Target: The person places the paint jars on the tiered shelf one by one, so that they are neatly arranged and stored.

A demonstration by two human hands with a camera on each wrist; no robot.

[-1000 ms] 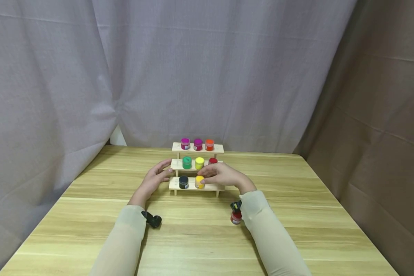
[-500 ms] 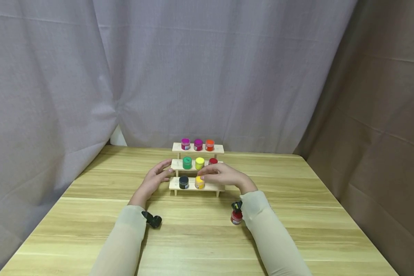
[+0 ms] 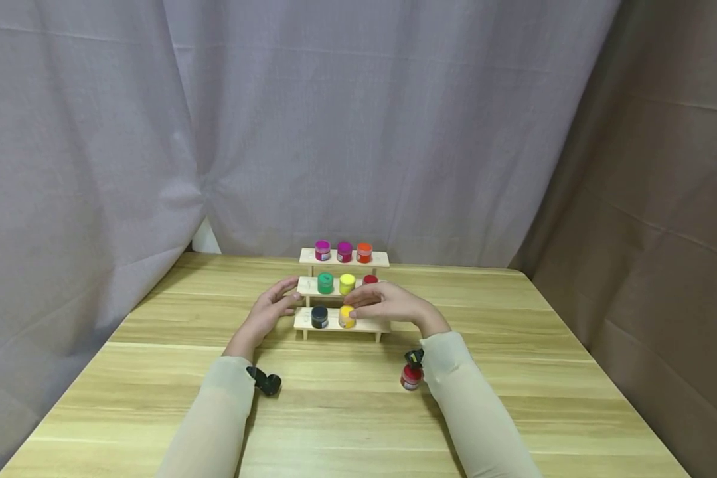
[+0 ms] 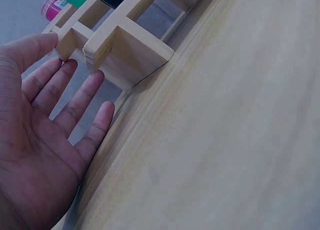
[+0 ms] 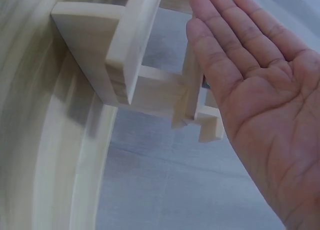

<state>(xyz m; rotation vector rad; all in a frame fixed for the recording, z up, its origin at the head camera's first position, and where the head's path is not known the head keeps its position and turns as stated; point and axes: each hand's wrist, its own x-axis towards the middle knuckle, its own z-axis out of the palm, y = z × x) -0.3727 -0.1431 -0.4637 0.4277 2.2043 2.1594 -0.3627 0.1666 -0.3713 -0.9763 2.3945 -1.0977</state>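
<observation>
A three-tier wooden stand (image 3: 364,324) holds small paint jars. On its lowest tier are a black jar (image 3: 319,317) and an orange-yellow paint jar (image 3: 346,320). My right hand (image 3: 394,307) reaches in from the right, with the thumb and fingers at the orange-yellow jar's top, pinching it. The right wrist view shows that palm (image 5: 280,100) and long fingers, but neither thumb nor jar. At the stand's left end, my left hand (image 3: 264,314) lies with fingers extended. In the left wrist view, the left hand's fingers (image 4: 80,100) spread beside the tiers' ends.
The middle tier bears green (image 3: 325,283), yellow (image 3: 347,284) and dark red (image 3: 370,280) jars. Magenta (image 3: 322,250), purple (image 3: 344,251) and orange (image 3: 364,252) jars line the top tier. A red jar (image 3: 411,377) stands on the table beside my right sleeve. Grey curtains (image 3: 358,133) hang behind.
My right thumb lifts slightly at the orange-yellow jar, then comes down again. The left hand and the jars stay where they were; the head view shifts a little.
</observation>
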